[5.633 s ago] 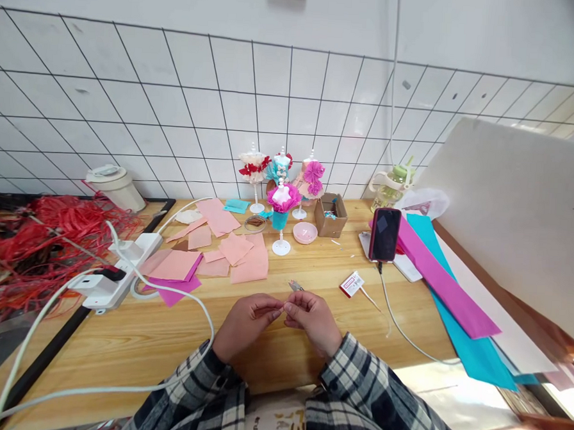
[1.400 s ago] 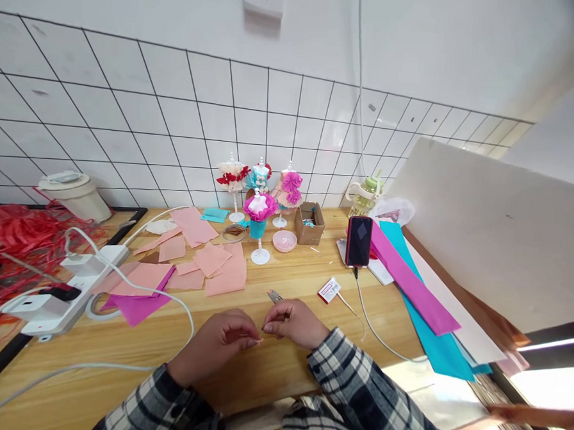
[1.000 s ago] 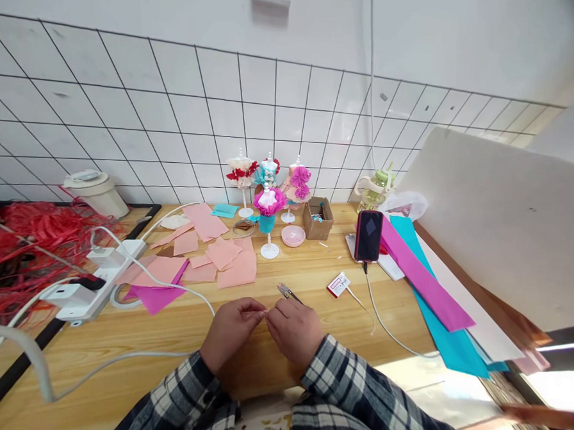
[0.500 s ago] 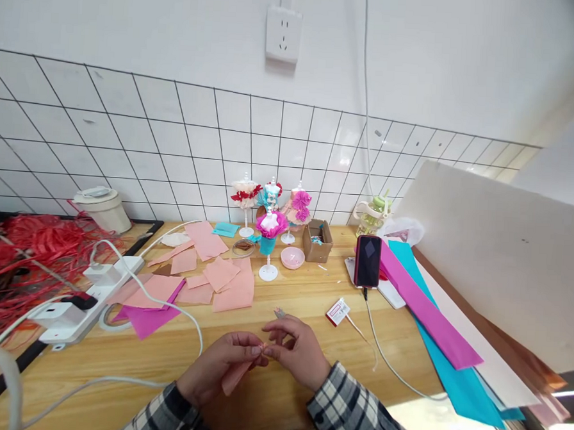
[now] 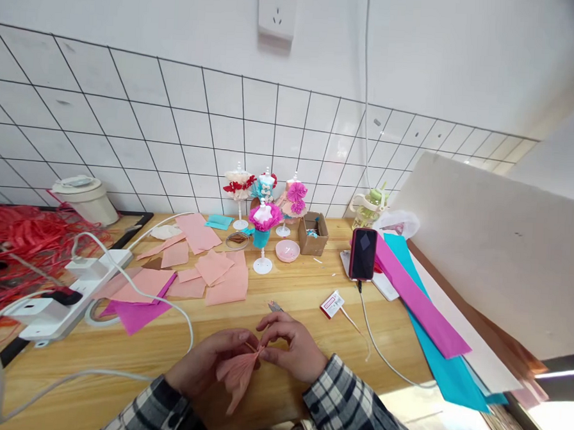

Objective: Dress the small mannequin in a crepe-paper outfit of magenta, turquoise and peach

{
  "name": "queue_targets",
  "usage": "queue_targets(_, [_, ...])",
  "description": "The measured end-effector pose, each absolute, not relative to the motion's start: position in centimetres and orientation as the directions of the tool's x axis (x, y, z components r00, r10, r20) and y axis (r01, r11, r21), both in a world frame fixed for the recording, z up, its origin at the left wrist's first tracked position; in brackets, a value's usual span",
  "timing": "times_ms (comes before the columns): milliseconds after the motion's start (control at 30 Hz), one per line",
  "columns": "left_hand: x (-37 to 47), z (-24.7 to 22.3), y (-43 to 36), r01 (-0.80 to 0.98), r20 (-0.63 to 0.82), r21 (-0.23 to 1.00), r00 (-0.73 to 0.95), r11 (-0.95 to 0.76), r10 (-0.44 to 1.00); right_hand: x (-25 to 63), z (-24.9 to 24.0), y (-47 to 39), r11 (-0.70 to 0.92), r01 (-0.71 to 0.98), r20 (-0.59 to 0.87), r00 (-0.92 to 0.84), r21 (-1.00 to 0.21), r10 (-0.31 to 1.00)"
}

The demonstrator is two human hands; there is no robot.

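Observation:
A piece of pink crepe paper (image 5: 238,374) is gathered at its upper right end and fans out down to the left. My left hand (image 5: 212,357) is closed on it from behind, with part of its fingers hidden by the paper. At the gathered tip, the thumb and fingers of my right hand (image 5: 292,347) pinch it. Just beyond the right fingers lies a small grey tool (image 5: 275,306), mostly covered by the hand. Beyond both hands stands a small white dress form (image 5: 263,236) wearing a magenta ruffle and a teal skirt.
Cut pink sheets (image 5: 228,279) lie left of the dress form. A pink bowl (image 5: 287,251), cardboard box (image 5: 313,234) and phone (image 5: 363,254) are at the back and right. A power strip (image 5: 78,297) with cables sits left; long paper rolls (image 5: 422,299) lie right.
The pink paper has spread into a fan below the pinch, where it hung as a narrow folded piece before. The view has shifted slightly.

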State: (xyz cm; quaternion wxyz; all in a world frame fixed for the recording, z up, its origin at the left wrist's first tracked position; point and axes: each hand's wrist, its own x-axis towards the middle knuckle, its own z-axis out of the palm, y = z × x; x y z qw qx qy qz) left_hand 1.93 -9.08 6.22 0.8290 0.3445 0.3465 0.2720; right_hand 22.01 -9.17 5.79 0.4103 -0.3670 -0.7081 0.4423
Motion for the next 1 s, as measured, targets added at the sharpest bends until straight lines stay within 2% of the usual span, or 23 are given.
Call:
queue_targets(100, [1.4, 7.0, -9.0, -0.041, -0.387, 0.877, 0.529, 0.479, 0.755, 22.1, 5.4, -8.9, 0.336, 0.161, 0.272, -0.325, -0.928, 0.906])
queue_targets(233, [1.2, 7.8, -8.6, 0.132, -0.415, 0.906, 0.45, 0.401, 0.791, 22.0, 4.8, -8.6, 0.35, 0.135, 0.313, -0.239, -0.927, 0.919])
queue_targets(333, [1.4, 7.7, -8.5, 0.073, -0.417, 0.9, 0.427, 0.429, 0.803, 22.1, 4.5, -8.6, 0.323, 0.077, 0.294, -0.258, -0.943, 0.92])
queue_targets(500, [2.0, 6.6, -9.0, -0.09, -0.474, 0.798, 0.518, 0.596, 0.712, 22.3, 4.3, -8.9, 0.092, -0.084, 0.116, -0.347, -0.992, 0.931])
queue_targets(600, [2.4, 5.9, -9.1, -0.092, -0.482, 0.779, 0.546, 0.621, 0.685, 22.0, 4.0, -8.8, 0.048, -0.125, 0.092, -0.368, -0.991, 0.925])
queue_targets(700, [2.7, 5.4, -8.6, -0.042, -0.438, 0.869, 0.397, 0.493, 0.806, 21.6, 3.4, -8.4, 0.028, -0.038, 0.037, -0.257, -0.999, 0.966])
queue_targets(800, [2.9, 5.4, -8.0, 0.072, -0.271, 0.963, 0.243, 0.261, 0.932, 21.6, 3.4, -8.0, 0.025, 0.215, -0.008, -0.155, -0.976, 0.988])
queue_targets(900, [3.1, 5.6, -7.8, 0.196, -0.233, 0.965, 0.346, 0.173, 0.909, 21.7, 3.9, -8.0, 0.079, 0.34, 0.035, -0.134, -0.937, 0.99])
queue_targets(1000, [3.5, 5.6, -7.9, 0.202, -0.246, 0.962, 0.355, 0.183, 0.902, 21.5, 4.2, -8.3, 0.086, 0.248, 0.052, -0.142, -0.965, 0.989])
